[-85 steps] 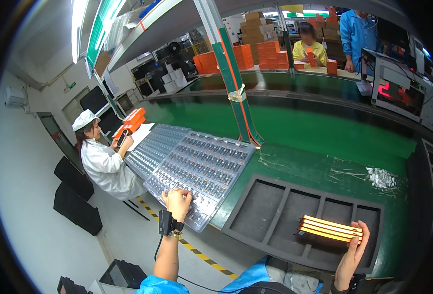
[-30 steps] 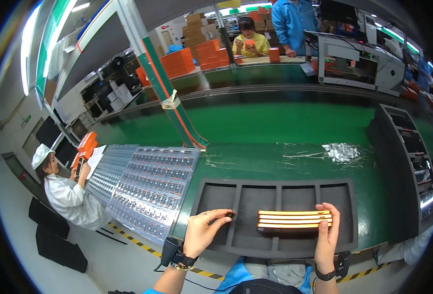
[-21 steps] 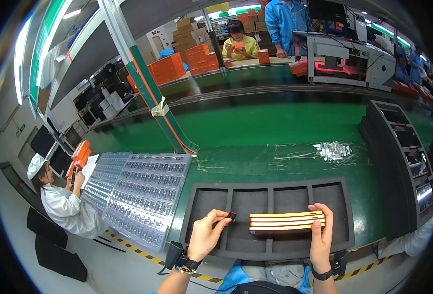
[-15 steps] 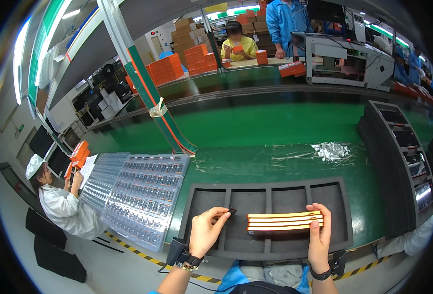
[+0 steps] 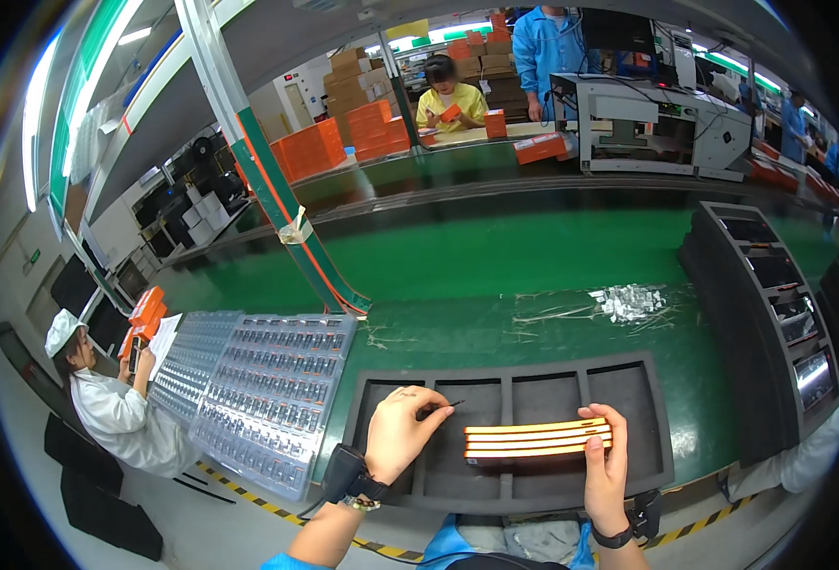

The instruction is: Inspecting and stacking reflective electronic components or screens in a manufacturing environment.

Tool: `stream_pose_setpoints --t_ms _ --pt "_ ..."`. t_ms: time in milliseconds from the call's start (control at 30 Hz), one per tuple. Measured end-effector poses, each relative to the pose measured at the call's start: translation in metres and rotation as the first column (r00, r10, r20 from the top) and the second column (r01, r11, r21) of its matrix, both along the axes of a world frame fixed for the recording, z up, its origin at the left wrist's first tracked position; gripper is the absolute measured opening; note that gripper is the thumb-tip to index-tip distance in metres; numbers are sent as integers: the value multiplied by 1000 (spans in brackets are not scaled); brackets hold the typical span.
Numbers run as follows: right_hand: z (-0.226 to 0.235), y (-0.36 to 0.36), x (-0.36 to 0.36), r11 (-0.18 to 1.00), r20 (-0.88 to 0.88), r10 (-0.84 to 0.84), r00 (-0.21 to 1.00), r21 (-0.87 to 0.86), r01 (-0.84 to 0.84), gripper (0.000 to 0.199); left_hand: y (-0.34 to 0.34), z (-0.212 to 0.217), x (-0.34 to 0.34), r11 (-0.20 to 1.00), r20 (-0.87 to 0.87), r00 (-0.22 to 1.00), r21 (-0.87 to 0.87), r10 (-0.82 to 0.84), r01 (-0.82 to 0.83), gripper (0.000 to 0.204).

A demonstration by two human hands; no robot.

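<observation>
The right hand point(image 5: 606, 463) has its grip clamped on the right end of a stack of flat orange strips point(image 5: 536, 441), thumb and fingers wrapped round the edge. The stack lies level across the middle compartments of a black foam tray point(image 5: 510, 486), which sits at the near edge of the green bench point(image 5: 495, 275). The left hand point(image 5: 402, 432) rests on the tray just left of the stack, fingers curled together round a thin dark pin-like piece point(image 5: 443, 407) whose tip points toward the strips; hand and stack do not touch. A dark wristband point(image 5: 348, 475) sits on the left wrist. Left of the tray, clear plastic trays of small parts point(image 5: 267, 394) overhang the bench edge, and a slanted green post point(image 5: 286, 223) rises behind them. A small heap of clear bags point(image 5: 629, 302) lies farther back on the bench. A tall stack of black trays point(image 5: 771, 304) crowds the right side. A person in white point(image 5: 106, 408) sits at far left
</observation>
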State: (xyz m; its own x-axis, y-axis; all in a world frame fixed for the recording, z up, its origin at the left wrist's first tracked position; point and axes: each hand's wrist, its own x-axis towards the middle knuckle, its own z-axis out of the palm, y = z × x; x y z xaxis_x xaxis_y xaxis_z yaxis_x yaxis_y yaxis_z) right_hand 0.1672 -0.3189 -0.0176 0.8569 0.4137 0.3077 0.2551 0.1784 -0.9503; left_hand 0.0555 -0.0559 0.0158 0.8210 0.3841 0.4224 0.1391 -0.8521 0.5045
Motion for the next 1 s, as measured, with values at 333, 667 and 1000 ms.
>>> stream_pose_setpoints --t_ms 333,667,1000 --pt "1 -1 1 1000 1 8 1000 4 -8 40 9 -10 8 848 -54 998 -526 33 -57 14" --pt "5 -2 0 999 14 19 1000 -27 -18 46 14 -12 13 461 182 981 -878 71 130 10" --pt "3 0 -1 1000 17 6 1000 -10 -6 42 -45 47 23 976 150 972 153 -178 155 15"
